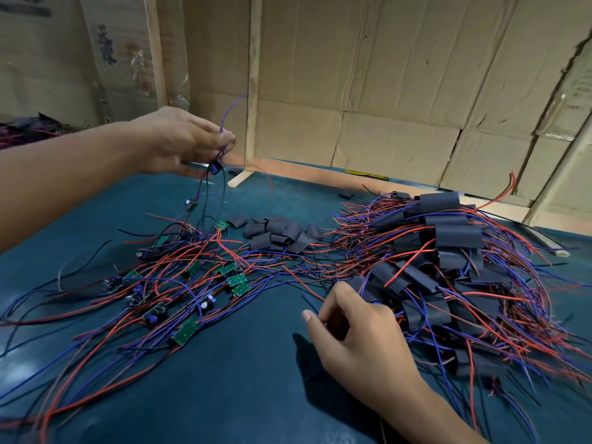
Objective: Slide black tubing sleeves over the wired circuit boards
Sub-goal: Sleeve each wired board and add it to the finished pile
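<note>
My left hand (179,139) is raised above the table's left side and grips a small wired circuit board (215,167), whose blue, red and black wires trail down and one blue wire loops up. Below it lie several bare green circuit boards (236,279) tangled in red and blue wires. A heap of loose black tubing sleeves (278,233) sits mid-table. On the right is a large pile of sleeved boards (455,238). My right hand (352,322) rests at that pile's near left edge, fingers curled, touching a black sleeve (368,288); whether it holds it is unclear.
The dark blue table (243,379) is walled by cardboard sheets (384,91) on wooden posts (253,81). A loose wooden strip (240,179) lies near the post foot. A stray sleeve piece (346,196) and a yellow-black tool (366,175) lie at the far edge.
</note>
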Action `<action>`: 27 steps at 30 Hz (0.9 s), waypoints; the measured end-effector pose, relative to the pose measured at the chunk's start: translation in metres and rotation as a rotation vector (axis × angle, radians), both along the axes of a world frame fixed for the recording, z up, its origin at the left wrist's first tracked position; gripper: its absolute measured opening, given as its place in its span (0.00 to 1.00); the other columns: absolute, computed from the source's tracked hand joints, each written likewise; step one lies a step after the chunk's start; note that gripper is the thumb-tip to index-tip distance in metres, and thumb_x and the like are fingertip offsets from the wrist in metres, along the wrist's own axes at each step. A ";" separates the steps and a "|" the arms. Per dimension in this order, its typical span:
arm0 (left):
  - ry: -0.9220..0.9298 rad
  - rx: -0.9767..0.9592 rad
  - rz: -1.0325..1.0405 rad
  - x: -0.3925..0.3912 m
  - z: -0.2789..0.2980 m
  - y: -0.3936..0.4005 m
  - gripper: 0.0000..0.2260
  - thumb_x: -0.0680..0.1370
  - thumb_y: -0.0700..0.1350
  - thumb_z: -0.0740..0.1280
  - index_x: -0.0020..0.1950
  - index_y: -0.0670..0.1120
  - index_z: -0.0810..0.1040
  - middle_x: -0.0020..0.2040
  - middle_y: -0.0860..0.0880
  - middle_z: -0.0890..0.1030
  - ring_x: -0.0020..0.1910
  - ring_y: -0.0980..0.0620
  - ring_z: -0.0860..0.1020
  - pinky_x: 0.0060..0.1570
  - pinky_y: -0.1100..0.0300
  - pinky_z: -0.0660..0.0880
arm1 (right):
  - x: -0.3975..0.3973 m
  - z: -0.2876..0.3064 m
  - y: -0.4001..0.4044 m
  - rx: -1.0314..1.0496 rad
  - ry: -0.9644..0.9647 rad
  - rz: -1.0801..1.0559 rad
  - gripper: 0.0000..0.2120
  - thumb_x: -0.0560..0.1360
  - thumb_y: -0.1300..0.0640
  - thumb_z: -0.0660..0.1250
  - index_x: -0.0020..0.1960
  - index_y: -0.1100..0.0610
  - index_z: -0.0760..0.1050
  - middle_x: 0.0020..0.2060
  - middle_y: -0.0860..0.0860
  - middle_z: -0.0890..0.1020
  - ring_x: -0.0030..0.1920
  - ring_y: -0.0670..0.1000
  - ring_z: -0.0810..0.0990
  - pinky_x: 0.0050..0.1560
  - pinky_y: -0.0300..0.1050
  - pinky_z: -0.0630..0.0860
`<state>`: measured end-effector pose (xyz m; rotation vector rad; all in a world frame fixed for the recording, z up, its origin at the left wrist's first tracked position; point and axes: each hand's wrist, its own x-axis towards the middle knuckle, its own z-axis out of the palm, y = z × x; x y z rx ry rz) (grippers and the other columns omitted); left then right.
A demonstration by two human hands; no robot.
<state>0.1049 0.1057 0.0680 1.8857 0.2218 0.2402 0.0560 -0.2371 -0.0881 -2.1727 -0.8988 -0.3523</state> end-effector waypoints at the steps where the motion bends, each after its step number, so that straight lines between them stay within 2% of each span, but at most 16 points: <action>1: -0.025 -0.038 0.013 0.002 0.001 -0.003 0.08 0.70 0.53 0.74 0.46 0.53 0.86 0.42 0.52 0.84 0.39 0.54 0.83 0.42 0.52 0.80 | 0.000 0.000 0.000 -0.002 0.000 -0.004 0.16 0.76 0.46 0.71 0.38 0.47 0.65 0.23 0.44 0.71 0.27 0.49 0.71 0.31 0.46 0.66; 3: -0.130 -0.115 0.113 0.008 0.004 -0.010 0.07 0.76 0.53 0.71 0.45 0.52 0.86 0.40 0.52 0.81 0.40 0.53 0.83 0.42 0.50 0.82 | 0.000 0.000 0.001 -0.004 0.007 -0.011 0.16 0.76 0.46 0.71 0.38 0.47 0.65 0.23 0.43 0.71 0.27 0.48 0.71 0.31 0.46 0.66; 5: -0.306 -0.118 0.271 0.015 0.008 -0.018 0.09 0.80 0.54 0.68 0.45 0.51 0.84 0.40 0.51 0.79 0.37 0.55 0.82 0.37 0.54 0.82 | 0.000 0.000 0.001 -0.007 0.016 -0.015 0.17 0.76 0.45 0.70 0.37 0.46 0.64 0.23 0.43 0.71 0.28 0.48 0.71 0.32 0.46 0.66; 7: -0.479 0.083 0.383 0.020 0.011 -0.023 0.11 0.82 0.55 0.65 0.49 0.51 0.83 0.40 0.51 0.79 0.30 0.58 0.81 0.32 0.55 0.79 | 0.000 0.000 0.002 -0.009 0.013 -0.016 0.17 0.76 0.45 0.70 0.37 0.45 0.63 0.23 0.43 0.71 0.28 0.48 0.70 0.32 0.46 0.66; 11: -0.707 0.510 0.357 0.021 0.016 -0.035 0.10 0.83 0.54 0.58 0.51 0.54 0.77 0.38 0.51 0.77 0.30 0.49 0.82 0.26 0.56 0.77 | 0.000 0.001 0.002 -0.012 0.008 -0.015 0.17 0.76 0.46 0.71 0.38 0.46 0.64 0.22 0.43 0.70 0.28 0.47 0.69 0.32 0.47 0.66; 12: -0.744 0.611 0.363 0.022 0.018 -0.036 0.10 0.83 0.54 0.56 0.52 0.54 0.76 0.40 0.51 0.76 0.31 0.50 0.81 0.27 0.57 0.76 | 0.000 0.001 0.002 -0.016 0.003 -0.016 0.16 0.76 0.46 0.71 0.38 0.46 0.64 0.22 0.42 0.70 0.28 0.47 0.69 0.32 0.47 0.66; 14: -0.844 0.790 0.402 0.023 0.023 -0.041 0.12 0.85 0.54 0.54 0.54 0.50 0.74 0.45 0.54 0.74 0.38 0.56 0.75 0.38 0.60 0.72 | 0.000 0.001 0.003 -0.031 -0.009 -0.016 0.16 0.76 0.46 0.70 0.39 0.47 0.65 0.22 0.42 0.70 0.28 0.48 0.70 0.32 0.46 0.65; 16: -0.960 0.798 0.390 0.025 0.031 -0.051 0.13 0.86 0.52 0.52 0.53 0.47 0.72 0.42 0.58 0.71 0.39 0.60 0.69 0.40 0.63 0.66 | -0.001 0.001 0.002 -0.045 -0.017 -0.013 0.15 0.76 0.45 0.70 0.39 0.48 0.65 0.23 0.42 0.71 0.30 0.50 0.73 0.33 0.47 0.66; 18: -0.998 0.642 0.366 0.026 0.041 -0.066 0.07 0.86 0.49 0.53 0.51 0.50 0.68 0.36 0.57 0.68 0.34 0.61 0.68 0.37 0.66 0.64 | -0.001 0.002 0.002 -0.045 -0.015 -0.009 0.14 0.77 0.45 0.69 0.40 0.48 0.66 0.24 0.43 0.72 0.31 0.50 0.74 0.33 0.47 0.67; 19: -0.979 0.480 0.337 0.026 0.046 -0.076 0.05 0.85 0.48 0.54 0.50 0.51 0.66 0.35 0.56 0.66 0.32 0.61 0.67 0.35 0.66 0.64 | -0.001 0.002 0.002 -0.044 -0.017 -0.008 0.14 0.77 0.45 0.69 0.40 0.48 0.66 0.24 0.43 0.72 0.31 0.50 0.74 0.33 0.47 0.68; 21: -0.898 -0.015 0.166 0.022 0.058 -0.097 0.04 0.81 0.45 0.59 0.48 0.48 0.66 0.35 0.54 0.65 0.31 0.58 0.65 0.31 0.61 0.61 | -0.001 0.002 0.002 -0.035 -0.022 -0.004 0.14 0.77 0.45 0.69 0.40 0.48 0.67 0.24 0.43 0.72 0.30 0.50 0.73 0.33 0.47 0.66; 23: -0.808 -0.478 0.021 0.017 0.069 -0.112 0.08 0.68 0.43 0.63 0.44 0.47 0.66 0.40 0.49 0.66 0.33 0.54 0.64 0.32 0.59 0.59 | -0.001 0.002 0.001 -0.020 -0.025 0.005 0.13 0.77 0.45 0.69 0.41 0.48 0.67 0.24 0.43 0.71 0.29 0.49 0.71 0.33 0.47 0.66; 25: -0.732 -0.779 -0.056 0.013 0.070 -0.126 0.11 0.62 0.36 0.58 0.42 0.46 0.66 0.42 0.47 0.67 0.33 0.53 0.64 0.31 0.60 0.61 | 0.000 0.002 0.001 -0.008 -0.016 0.009 0.13 0.77 0.44 0.69 0.41 0.48 0.67 0.25 0.44 0.72 0.29 0.49 0.72 0.33 0.48 0.70; 27: -0.640 -0.975 -0.115 0.013 0.057 -0.141 0.10 0.69 0.30 0.54 0.42 0.44 0.68 0.40 0.47 0.70 0.30 0.54 0.65 0.28 0.62 0.62 | 0.000 0.002 0.001 0.043 0.004 0.011 0.13 0.76 0.44 0.69 0.41 0.48 0.68 0.25 0.43 0.73 0.28 0.49 0.73 0.34 0.50 0.73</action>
